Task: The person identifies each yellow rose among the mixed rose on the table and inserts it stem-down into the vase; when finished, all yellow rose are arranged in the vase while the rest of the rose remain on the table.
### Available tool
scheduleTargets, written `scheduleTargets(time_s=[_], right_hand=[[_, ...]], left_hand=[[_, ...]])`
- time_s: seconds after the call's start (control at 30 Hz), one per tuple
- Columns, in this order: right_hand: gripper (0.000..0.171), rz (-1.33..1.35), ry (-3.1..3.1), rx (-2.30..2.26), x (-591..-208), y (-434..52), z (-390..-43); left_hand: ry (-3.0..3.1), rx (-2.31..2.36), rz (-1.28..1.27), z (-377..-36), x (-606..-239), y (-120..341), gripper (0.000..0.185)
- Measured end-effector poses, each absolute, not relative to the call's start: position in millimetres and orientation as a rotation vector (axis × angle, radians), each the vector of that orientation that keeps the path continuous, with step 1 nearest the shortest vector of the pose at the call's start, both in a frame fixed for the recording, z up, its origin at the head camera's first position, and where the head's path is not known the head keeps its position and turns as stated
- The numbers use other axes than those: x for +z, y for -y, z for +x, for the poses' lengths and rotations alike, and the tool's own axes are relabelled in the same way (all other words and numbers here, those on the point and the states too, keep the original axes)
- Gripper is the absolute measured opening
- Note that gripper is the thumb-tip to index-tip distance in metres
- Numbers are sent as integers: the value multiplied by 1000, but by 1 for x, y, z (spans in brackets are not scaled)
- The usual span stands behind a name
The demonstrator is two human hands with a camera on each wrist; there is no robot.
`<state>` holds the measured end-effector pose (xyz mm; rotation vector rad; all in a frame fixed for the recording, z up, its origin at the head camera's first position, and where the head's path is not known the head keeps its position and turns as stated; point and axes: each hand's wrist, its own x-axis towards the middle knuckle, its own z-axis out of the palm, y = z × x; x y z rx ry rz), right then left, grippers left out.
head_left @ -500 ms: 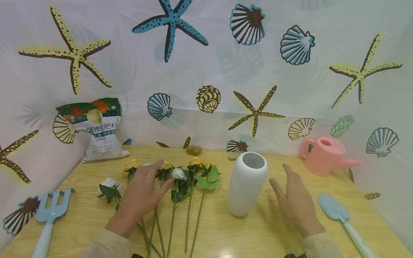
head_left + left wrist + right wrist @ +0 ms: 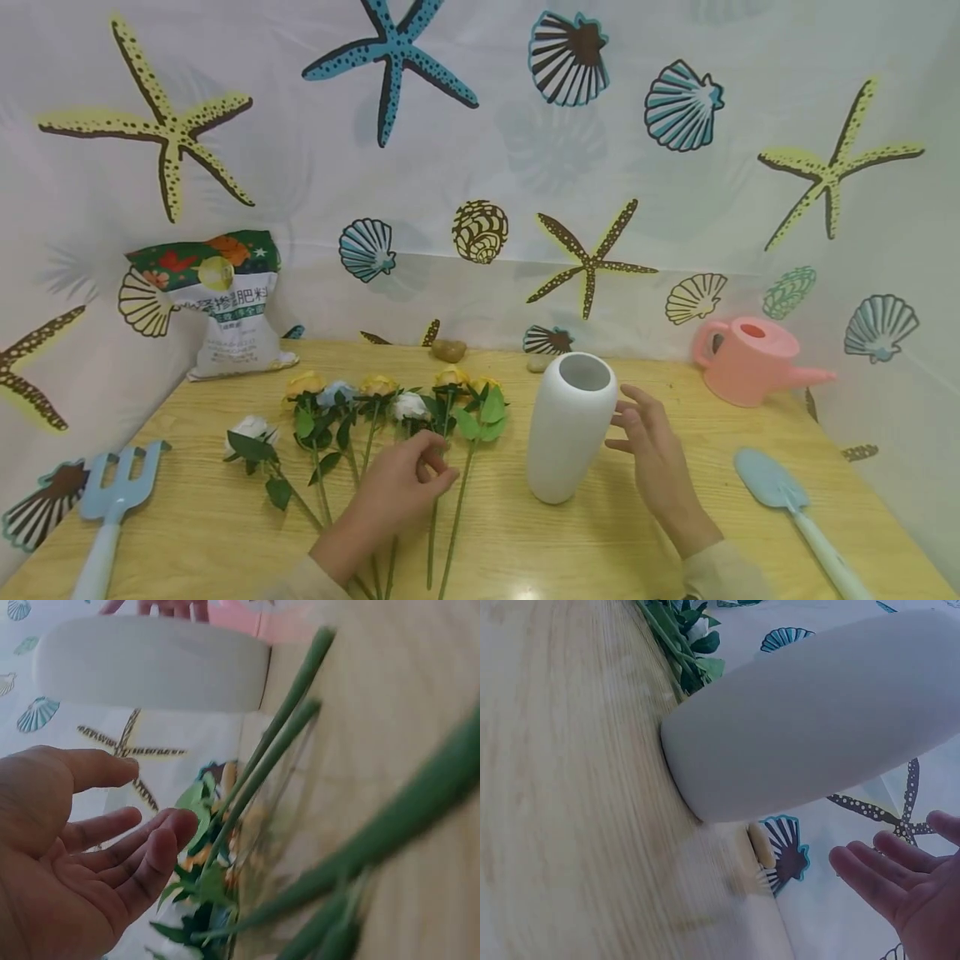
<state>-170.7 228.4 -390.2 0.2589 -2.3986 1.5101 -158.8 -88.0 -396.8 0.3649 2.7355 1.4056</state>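
Several artificial roses (image 2: 390,408), yellow, white and pale blue, lie in a row on the wooden table (image 2: 187,517), stems pointing toward me. My left hand (image 2: 431,467) hovers over the middle stems with its fingers loosely bent. In the left wrist view the left hand (image 2: 150,802) shows an open palm, and the green stems (image 2: 270,757) run just past the fingertips, ungripped. A white vase (image 2: 572,433) stands upright right of the flowers. My right hand (image 2: 626,421) is beside the vase's right flank, fingers relaxed. In the right wrist view the right hand (image 2: 885,870) is apart from the vase (image 2: 817,712).
A fertilizer bag (image 2: 225,304) leans at the back left and a pink watering can (image 2: 750,360) stands at the back right. A blue hand fork (image 2: 112,500) lies at the left edge, a blue trowel (image 2: 787,500) at the right. Two stones (image 2: 450,350) sit against the patterned curtain.
My left hand pulled back from the flower heads to the stems and bent its fingers. My right hand moved left, closer to the vase.
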Motion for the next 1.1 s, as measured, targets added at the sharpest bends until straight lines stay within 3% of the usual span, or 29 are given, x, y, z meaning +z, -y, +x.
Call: scheduleTargets(time_s=[0.63,1.1], right_hand=[[41,358,2259,1683,-393,-211,-164],[40,373,2254,1670,-394,-212,-163]], left_hand=[[-2725,1259,322,-153,-410,63,41],[-2878,1066,420,-152,-417,56,33]])
